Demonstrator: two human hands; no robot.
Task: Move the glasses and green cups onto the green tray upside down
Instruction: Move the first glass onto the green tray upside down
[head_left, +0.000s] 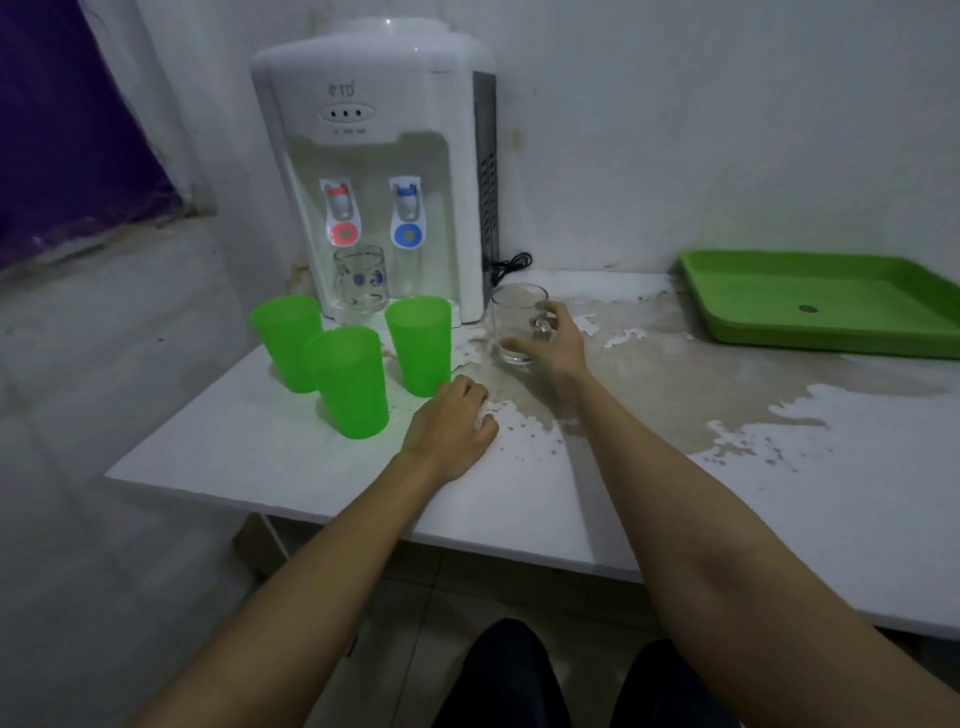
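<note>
Glasses stood upright: one clear glass (517, 325) on the desk (649, 493) with my right hand (553, 343) wrapped around it, another glass (361, 280) under the dispenser's (379, 166) red tap. My left hand (452, 428) lay flat on the desk, fingers loosely curled, holding nothing. Three green cups (353, 384) stood upright just left of it. I saw the green tray (831, 306) well apart at far right

A white water dispenser (384, 166) stands at upper centre of the frame, against the wall — red tap (340, 200) left, blue tap (408, 200) right. Its black cord (511, 262) lies coiled just beside it on the white table (519, 499), whose surface is worn and peeling. Purple curtain (62, 119) — upper left.
</note>
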